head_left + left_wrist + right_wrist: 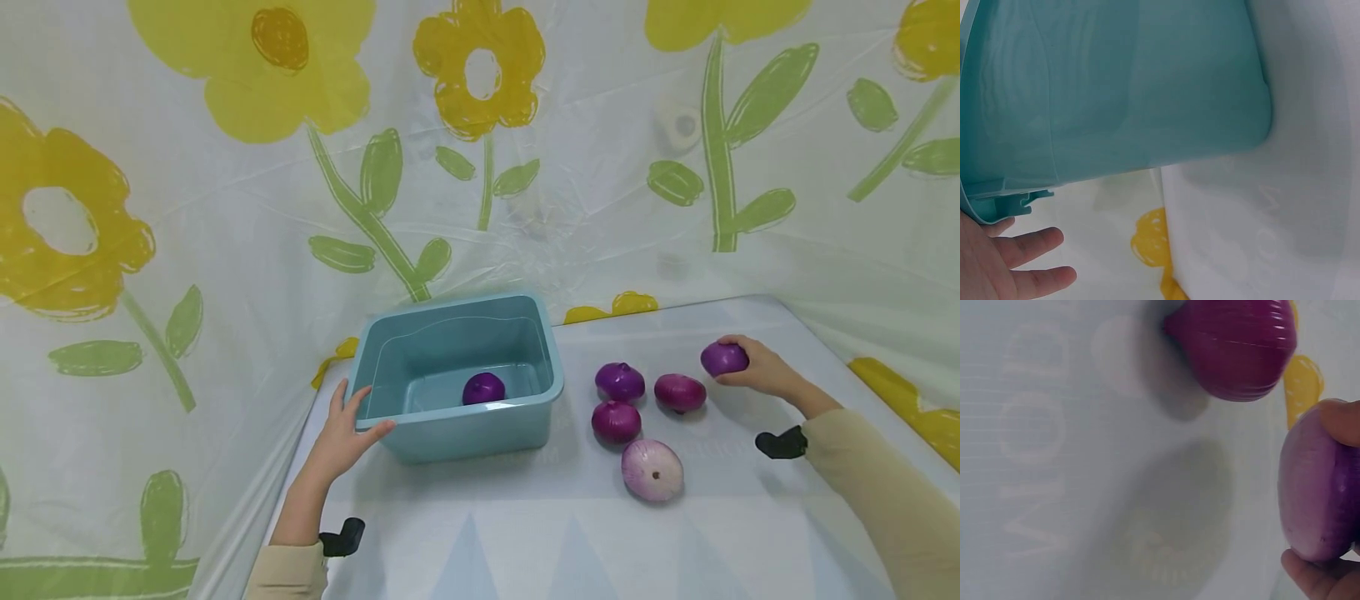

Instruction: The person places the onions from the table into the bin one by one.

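Looking down at the white tabletop (525, 533) with its pale blue triangle pattern, we've got a plastic sheet backdrop printed with big yellow flowers and green stems (225, 208) wrapped around the back and sides. Next biggest is the teal rectangular plastic tub (457, 408) sitting toward the left of the table, with one dark purple onion (483, 388) lying inside on its floor, near the front wall.

Our left hand (347, 429) rests on the tub's left front corner, fingers fairly straight along the rim with the thumb against the front wall, so it's more steadying than gripping. The left wrist view shows the same thing from below: the tub's outer wall (1116, 94) fills the frame and the fingers (1029, 244) lie relaxed and spread under the rim.

Our right hand (757, 367) is out at the far right, fingers curled over a round purple onion (723, 358) that sits at table level, well apart from the tub. The right wrist view confirms it, with fingertip and thumb pinching that onion (1319, 487).

Between the tub and that hand lie four loose onions: a pale pinkish-white onion (652, 470) nearest us, a reddish-purple onion (679, 392), and two deep purple onions (619, 382) (616, 421) just beside each other.
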Demonstrator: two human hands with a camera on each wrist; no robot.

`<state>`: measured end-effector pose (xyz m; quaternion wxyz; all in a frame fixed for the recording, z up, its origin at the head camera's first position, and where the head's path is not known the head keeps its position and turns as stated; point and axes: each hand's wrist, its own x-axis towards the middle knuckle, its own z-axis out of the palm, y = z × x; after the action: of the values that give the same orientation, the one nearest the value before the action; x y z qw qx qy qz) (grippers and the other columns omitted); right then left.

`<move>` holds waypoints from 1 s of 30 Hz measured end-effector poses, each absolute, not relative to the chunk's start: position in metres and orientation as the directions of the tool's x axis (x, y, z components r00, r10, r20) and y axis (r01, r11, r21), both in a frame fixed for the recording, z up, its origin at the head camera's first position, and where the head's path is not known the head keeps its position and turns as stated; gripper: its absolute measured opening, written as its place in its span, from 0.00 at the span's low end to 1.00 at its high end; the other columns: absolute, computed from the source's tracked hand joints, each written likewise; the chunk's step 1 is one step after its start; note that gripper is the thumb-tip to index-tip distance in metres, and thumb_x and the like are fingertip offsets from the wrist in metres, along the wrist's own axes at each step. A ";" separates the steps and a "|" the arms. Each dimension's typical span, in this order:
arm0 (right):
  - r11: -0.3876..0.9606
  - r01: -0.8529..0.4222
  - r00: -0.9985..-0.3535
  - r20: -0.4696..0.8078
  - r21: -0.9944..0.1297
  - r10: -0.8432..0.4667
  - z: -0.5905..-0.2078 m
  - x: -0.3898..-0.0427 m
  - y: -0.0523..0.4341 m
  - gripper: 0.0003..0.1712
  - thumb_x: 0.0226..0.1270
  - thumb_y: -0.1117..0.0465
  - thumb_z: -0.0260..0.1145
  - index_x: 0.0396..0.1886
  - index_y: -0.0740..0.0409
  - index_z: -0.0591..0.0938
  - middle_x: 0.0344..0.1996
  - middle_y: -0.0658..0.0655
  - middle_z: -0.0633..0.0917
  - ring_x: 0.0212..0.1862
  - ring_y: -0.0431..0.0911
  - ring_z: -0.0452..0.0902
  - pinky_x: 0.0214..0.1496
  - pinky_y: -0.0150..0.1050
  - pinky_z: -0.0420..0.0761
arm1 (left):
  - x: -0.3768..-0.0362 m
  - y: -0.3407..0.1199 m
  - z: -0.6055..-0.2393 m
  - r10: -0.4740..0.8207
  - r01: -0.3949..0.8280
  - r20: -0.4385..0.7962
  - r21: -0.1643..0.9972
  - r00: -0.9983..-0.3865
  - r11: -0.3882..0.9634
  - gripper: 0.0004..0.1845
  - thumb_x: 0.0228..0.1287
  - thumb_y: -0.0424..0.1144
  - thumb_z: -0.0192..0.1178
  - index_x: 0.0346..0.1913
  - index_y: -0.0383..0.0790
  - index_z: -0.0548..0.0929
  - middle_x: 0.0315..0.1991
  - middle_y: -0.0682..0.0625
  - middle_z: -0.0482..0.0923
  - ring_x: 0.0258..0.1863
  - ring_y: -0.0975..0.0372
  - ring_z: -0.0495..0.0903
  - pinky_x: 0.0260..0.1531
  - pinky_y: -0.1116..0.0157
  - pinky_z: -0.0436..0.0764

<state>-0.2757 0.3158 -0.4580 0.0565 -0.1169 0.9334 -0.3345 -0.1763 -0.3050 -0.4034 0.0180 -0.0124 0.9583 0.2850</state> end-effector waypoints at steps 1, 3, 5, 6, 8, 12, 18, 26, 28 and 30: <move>0.751 -0.180 -0.966 -0.032 -0.635 -0.258 -0.456 -0.277 0.315 0.41 0.54 0.59 0.68 0.59 0.74 0.57 0.52 0.80 0.62 0.50 0.72 0.63 0.48 0.65 0.69 | -0.176 -0.305 -0.403 -0.014 -0.035 -0.042 0.547 -0.999 0.837 0.48 0.54 0.63 0.57 0.70 0.38 0.52 0.72 0.38 0.28 0.65 0.36 0.52 0.52 0.38 0.65; 0.756 -0.173 -0.964 -0.048 -0.632 -0.261 -0.451 -0.279 0.314 0.42 0.54 0.58 0.67 0.60 0.73 0.56 0.53 0.79 0.62 0.51 0.72 0.63 0.48 0.65 0.70 | -0.176 -0.305 -0.403 -0.015 -0.037 -0.043 0.547 -0.999 0.836 0.48 0.54 0.63 0.57 0.70 0.38 0.52 0.72 0.39 0.27 0.65 0.36 0.52 0.52 0.38 0.65; 0.758 -0.167 -0.962 -0.065 -0.631 -0.266 -0.445 -0.281 0.311 0.43 0.55 0.57 0.67 0.61 0.73 0.55 0.53 0.80 0.61 0.51 0.72 0.62 0.48 0.65 0.70 | -0.176 -0.305 -0.403 -0.016 -0.036 -0.041 0.546 -0.999 0.837 0.48 0.54 0.63 0.57 0.70 0.38 0.52 0.72 0.39 0.28 0.65 0.36 0.52 0.52 0.38 0.65; 0.759 -0.165 -0.960 -0.072 -0.630 -0.269 -0.442 -0.282 0.309 0.44 0.55 0.56 0.67 0.61 0.73 0.54 0.53 0.80 0.61 0.51 0.73 0.62 0.48 0.65 0.70 | -0.176 -0.305 -0.403 -0.016 -0.035 -0.039 0.544 -0.999 0.838 0.48 0.54 0.63 0.57 0.70 0.38 0.52 0.72 0.39 0.28 0.65 0.36 0.53 0.52 0.38 0.65; 0.761 -0.163 -0.958 -0.083 -0.628 -0.274 -0.435 -0.284 0.305 0.45 0.56 0.55 0.67 0.62 0.73 0.53 0.54 0.79 0.60 0.52 0.72 0.62 0.48 0.64 0.70 | -0.175 -0.305 -0.404 -0.014 -0.030 -0.034 0.542 -0.999 0.840 0.47 0.54 0.63 0.57 0.70 0.38 0.53 0.71 0.38 0.28 0.64 0.36 0.53 0.52 0.38 0.66; 0.764 -0.169 -0.954 -0.092 -0.623 -0.285 -0.421 -0.286 0.296 0.46 0.56 0.54 0.66 0.63 0.73 0.52 0.55 0.79 0.60 0.53 0.72 0.61 0.49 0.64 0.70 | -0.175 -0.305 -0.404 -0.008 -0.018 -0.022 0.537 -1.000 0.843 0.47 0.54 0.62 0.57 0.69 0.37 0.53 0.71 0.37 0.30 0.64 0.36 0.55 0.51 0.38 0.67; 0.770 -0.190 -0.949 -0.086 -0.609 -0.303 -0.399 -0.291 0.282 0.47 0.57 0.53 0.66 0.64 0.73 0.51 0.55 0.78 0.61 0.53 0.71 0.61 0.50 0.63 0.71 | -0.175 -0.305 -0.404 -0.006 -0.019 -0.025 0.539 -1.000 0.842 0.47 0.54 0.62 0.57 0.69 0.38 0.53 0.71 0.38 0.29 0.64 0.36 0.54 0.51 0.38 0.66; 0.758 -0.221 -0.938 -0.080 -0.614 -0.338 -0.367 -0.299 0.255 0.48 0.57 0.53 0.66 0.66 0.71 0.50 0.57 0.77 0.61 0.54 0.70 0.61 0.51 0.62 0.71 | -0.176 -0.305 -0.404 -0.012 -0.026 -0.030 0.540 -0.999 0.841 0.48 0.54 0.63 0.57 0.69 0.38 0.53 0.71 0.38 0.29 0.64 0.36 0.54 0.52 0.39 0.66; 0.752 -0.234 -0.934 -0.073 -0.616 -0.350 -0.360 -0.301 0.247 0.47 0.57 0.54 0.66 0.66 0.71 0.51 0.58 0.76 0.62 0.55 0.69 0.62 0.51 0.62 0.71 | -0.176 -0.305 -0.404 -0.013 -0.027 -0.031 0.539 -0.999 0.842 0.48 0.54 0.63 0.57 0.70 0.38 0.53 0.71 0.38 0.29 0.64 0.36 0.54 0.52 0.38 0.66; 0.745 -0.247 -0.929 -0.068 -0.619 -0.364 -0.353 -0.303 0.238 0.47 0.57 0.54 0.66 0.66 0.70 0.51 0.58 0.76 0.62 0.55 0.68 0.62 0.52 0.61 0.70 | -0.176 -0.305 -0.404 -0.013 -0.026 -0.029 0.538 -0.999 0.842 0.48 0.54 0.63 0.57 0.69 0.38 0.53 0.71 0.38 0.29 0.64 0.36 0.53 0.52 0.38 0.66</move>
<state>-0.3031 0.2384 -0.3531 0.0924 -0.1645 0.9296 -0.3166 -0.1764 -0.3054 -0.4041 0.0121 -0.0102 0.9597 0.2807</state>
